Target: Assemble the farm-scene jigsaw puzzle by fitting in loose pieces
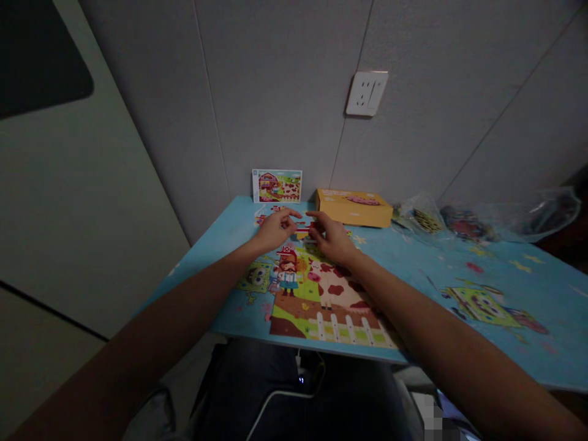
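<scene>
A farm jigsaw puzzle (pixel 321 300) with a farmer, a cow and a white fence lies partly built on the blue cartoon-printed table (pixel 413 269). Both my hands work at its far edge. My left hand (pixel 274 228) has its fingers pinched around a small piece with red on it (pixel 301 229). My right hand (pixel 329 236) meets it from the right, fingers curled and touching the same piece. A few loose pieces (pixel 269 214) lie just beyond my left hand.
A reference picture card (pixel 277 185) leans on the wall behind the puzzle. A yellow box (pixel 353 207) stands beside it. Clear plastic bags with pieces (pixel 459 222) lie at the back right. A wall socket (pixel 366 93) sits above.
</scene>
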`<state>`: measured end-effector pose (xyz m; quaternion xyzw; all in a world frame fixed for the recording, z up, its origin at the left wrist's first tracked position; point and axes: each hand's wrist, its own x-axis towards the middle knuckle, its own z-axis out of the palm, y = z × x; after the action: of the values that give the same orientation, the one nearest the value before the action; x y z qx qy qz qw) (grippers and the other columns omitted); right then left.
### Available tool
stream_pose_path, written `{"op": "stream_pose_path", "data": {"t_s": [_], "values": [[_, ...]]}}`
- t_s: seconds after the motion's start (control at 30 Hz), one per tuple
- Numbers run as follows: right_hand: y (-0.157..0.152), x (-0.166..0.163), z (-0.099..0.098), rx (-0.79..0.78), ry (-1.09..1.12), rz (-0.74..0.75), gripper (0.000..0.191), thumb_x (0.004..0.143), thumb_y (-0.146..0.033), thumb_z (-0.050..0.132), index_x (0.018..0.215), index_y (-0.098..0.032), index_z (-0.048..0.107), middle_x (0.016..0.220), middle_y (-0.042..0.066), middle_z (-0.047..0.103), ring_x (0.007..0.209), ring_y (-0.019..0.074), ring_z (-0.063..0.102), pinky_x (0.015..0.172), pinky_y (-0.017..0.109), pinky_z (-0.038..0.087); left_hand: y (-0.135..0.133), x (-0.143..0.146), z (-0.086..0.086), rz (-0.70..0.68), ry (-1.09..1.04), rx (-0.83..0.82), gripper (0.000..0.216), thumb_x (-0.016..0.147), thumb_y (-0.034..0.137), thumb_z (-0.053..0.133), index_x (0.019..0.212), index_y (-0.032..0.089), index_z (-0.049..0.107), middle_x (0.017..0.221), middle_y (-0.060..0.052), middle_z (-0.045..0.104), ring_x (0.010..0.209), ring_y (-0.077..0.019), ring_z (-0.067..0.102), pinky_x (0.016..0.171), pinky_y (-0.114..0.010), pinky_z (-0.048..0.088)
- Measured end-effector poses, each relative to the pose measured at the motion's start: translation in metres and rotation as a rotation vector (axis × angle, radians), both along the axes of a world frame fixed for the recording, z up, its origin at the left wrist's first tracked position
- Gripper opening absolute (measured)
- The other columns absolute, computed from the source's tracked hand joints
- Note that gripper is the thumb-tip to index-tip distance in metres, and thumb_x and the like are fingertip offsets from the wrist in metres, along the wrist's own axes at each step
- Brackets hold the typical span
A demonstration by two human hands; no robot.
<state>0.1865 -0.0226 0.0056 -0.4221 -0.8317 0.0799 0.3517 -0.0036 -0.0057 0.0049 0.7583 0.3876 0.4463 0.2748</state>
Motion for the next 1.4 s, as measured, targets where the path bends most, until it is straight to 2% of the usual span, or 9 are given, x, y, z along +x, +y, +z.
{"op": "stream_pose_path", "data": {"t_s": [0.23,0.37,0.53,0.7,0.83,0.93,1.1,1.23,1.4], "values": [[0.001,-0.001,0.001,0.002,0.023,-0.002,0.033,0.087,-0.025,0.049,0.119,-0.017,0.054,0.083,0.004,0.066,0.074,0.0148,0.058,0.072,0.025,0.042,-0.003,0.003,0.003,0.003,0.096,0.034,0.016,0.079,0.022,0.055,0.084,0.014,0.068,0.080,-0.004,0.069,0.073,-0.0146,0.061,0.070,-0.027,0.047],[-0.002,-0.003,0.004,-0.046,-0.025,0.038,0.026,0.090,-0.031,0.047,0.106,-0.017,0.061,0.081,0.004,0.068,0.071,0.0142,0.059,0.069,0.024,0.042,-0.002,-0.001,0.007,0.102,0.106,0.082,0.017,0.079,0.023,0.055,0.074,0.013,0.068,0.073,-0.004,0.068,0.070,-0.0149,0.059,0.067,-0.026,0.045],[0.000,-0.003,0.003,-0.068,-0.071,0.043,0.028,0.089,-0.033,0.051,0.107,-0.017,0.064,0.081,0.005,0.070,0.070,0.0145,0.060,0.069,0.025,0.041,0.002,-0.005,0.004,0.174,0.215,0.094,0.019,0.080,0.026,0.054,0.074,0.014,0.067,0.068,-0.002,0.065,0.063,-0.0136,0.055,0.062,-0.024,0.041],[0.004,-0.001,-0.001,-0.036,-0.223,0.063,0.021,0.085,-0.029,0.056,0.095,-0.017,0.070,0.086,0.007,0.071,0.074,0.0167,0.060,0.069,0.026,0.040,0.008,-0.008,-0.006,0.102,0.477,0.044,0.015,0.075,0.022,0.057,0.064,0.015,0.065,0.056,0.001,0.059,0.054,-0.0125,0.049,0.052,-0.024,0.032],[0.003,-0.003,-0.002,-0.037,-0.232,0.073,0.021,0.085,-0.029,0.057,0.095,-0.016,0.070,0.089,0.007,0.071,0.076,0.0166,0.061,0.070,0.026,0.040,0.007,-0.007,-0.006,0.100,0.489,0.020,0.015,0.074,0.021,0.058,0.061,0.016,0.064,0.056,0.001,0.058,0.053,-0.0123,0.049,0.051,-0.024,0.030],[0.002,-0.001,0.005,-0.039,-0.241,-0.002,0.024,0.087,-0.030,0.052,0.097,-0.017,0.070,0.089,0.007,0.071,0.076,0.0162,0.061,0.070,0.025,0.040,0.004,-0.006,0.000,0.171,0.460,0.007,0.017,0.077,0.024,0.055,0.066,0.015,0.064,0.060,0.000,0.060,0.056,-0.0129,0.051,0.052,-0.024,0.032],[0.010,0.020,0.022,-0.109,-0.354,-0.288,0.032,0.084,-0.041,0.054,0.099,-0.017,0.069,0.089,0.009,0.071,0.079,0.0200,0.063,0.069,0.026,0.041,0.009,-0.015,0.008,0.409,0.396,0.020,0.026,0.084,0.030,0.045,0.075,0.014,0.064,0.067,-0.004,0.062,0.060,-0.0150,0.051,0.057,-0.025,0.033],[0.016,0.035,0.022,-0.296,-0.527,-0.253,0.044,0.073,-0.054,0.063,0.095,-0.017,0.069,0.091,0.010,0.070,0.081,0.0227,0.064,0.063,0.026,0.041,0.019,-0.027,0.005,0.549,0.382,0.009,0.029,0.087,0.030,0.040,0.081,0.015,0.064,0.073,-0.006,0.064,0.063,-0.0169,0.053,0.058,-0.026,0.033],[0.012,0.029,0.018,-0.289,-0.548,-0.228,0.041,0.075,-0.052,0.061,0.096,-0.017,0.067,0.090,0.011,0.070,0.080,0.0220,0.063,0.064,0.026,0.041,0.024,-0.033,0.002,0.580,0.413,-0.012,0.029,0.085,0.029,0.042,0.077,0.015,0.066,0.073,-0.007,0.066,0.066,-0.0185,0.056,0.062,-0.027,0.036]]}}
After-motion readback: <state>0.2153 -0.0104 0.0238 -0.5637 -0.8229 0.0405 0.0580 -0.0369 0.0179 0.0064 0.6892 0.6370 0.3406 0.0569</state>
